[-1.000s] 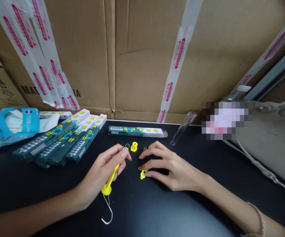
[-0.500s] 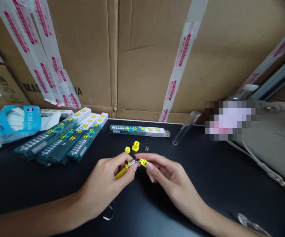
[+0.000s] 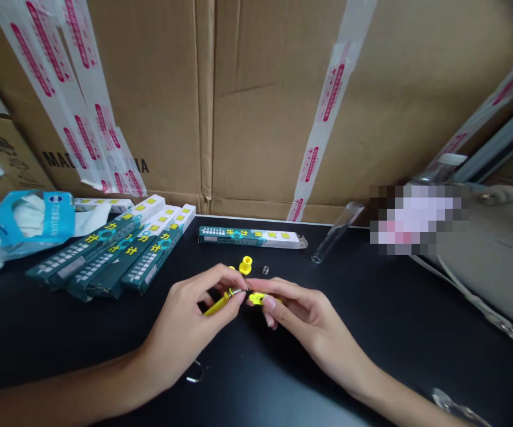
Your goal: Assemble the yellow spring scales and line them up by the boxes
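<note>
Between its thumb and fingers my left hand (image 3: 191,314) grips a yellow rod (image 3: 214,306) with a metal spring end (image 3: 235,291) pointing right. A small flat yellow piece with holes (image 3: 257,299) is pinched by my right hand (image 3: 307,317), just right of the spring end. My right index fingertip reaches to my left fingers; whether the two parts are joined there is too small to tell. Beyond the hands stand a yellow cap (image 3: 245,265) and a tiny metal coil (image 3: 265,270). A second yellow cap (image 3: 232,268) is mostly hidden behind my left hand.
A metal hook (image 3: 196,373) lies near my left forearm. Farther back are a spring dynamometer box (image 3: 247,236) and a clear tube (image 3: 337,232). Several such boxes (image 3: 149,252) and a blue-white packet (image 3: 34,222) lie left, a grey bag (image 3: 487,255) right. Cardboard (image 3: 274,118) walls the back.
The yellow piece in my right hand has tilted to lie more level and sits slightly lower. My left fingers have moved over the spring end, covering more of it and the smaller cap.
</note>
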Demonstrator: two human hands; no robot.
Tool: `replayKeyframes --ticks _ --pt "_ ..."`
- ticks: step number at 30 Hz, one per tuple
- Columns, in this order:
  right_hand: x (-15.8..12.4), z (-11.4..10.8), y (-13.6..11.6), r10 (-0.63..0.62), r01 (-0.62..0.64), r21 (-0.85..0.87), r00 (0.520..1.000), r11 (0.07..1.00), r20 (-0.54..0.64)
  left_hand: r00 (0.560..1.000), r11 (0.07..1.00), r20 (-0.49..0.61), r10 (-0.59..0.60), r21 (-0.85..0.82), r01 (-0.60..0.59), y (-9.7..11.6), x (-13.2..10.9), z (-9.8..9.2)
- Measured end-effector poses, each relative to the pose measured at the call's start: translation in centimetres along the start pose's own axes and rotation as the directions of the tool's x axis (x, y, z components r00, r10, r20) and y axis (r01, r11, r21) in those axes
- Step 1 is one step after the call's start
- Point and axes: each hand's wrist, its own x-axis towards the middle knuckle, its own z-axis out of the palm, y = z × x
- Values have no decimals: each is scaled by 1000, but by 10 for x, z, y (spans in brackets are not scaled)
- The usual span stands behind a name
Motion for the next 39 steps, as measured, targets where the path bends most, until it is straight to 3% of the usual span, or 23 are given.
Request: replayKeyframes --ticks 11,15,22,25,28,33,39 --pt "-1 -6 4 35 -62 246 993 967 114 1000 1000 -10 -12 -11 12 -6 0 -2" --pt "0 -6 4 35 -56 208 994 977 107 999 999 -9 -34 -23 34 -7 0 -1" --pt "0 0 -1 30 -28 45 999 999 -45 999 998 -3 -48 -37 48 -5 -1 0" --pt "-3 2 -3 37 -36 77 999 996 -15 999 998 4 -49 -26 49 -4 -1 0" --pt "-4 1 -3 84 -92 222 995 971 46 999 999 -2 -34 7 34 -3 -2 0" --pt "-3 -3 -1 152 -210 492 976 845 155 1000 999 -1 -26 40 26 -3 -4 1" --pt "-2 -3 2 120 -184 419 977 889 174 1000 999 -1 -26 30 26 -4 -3 0"
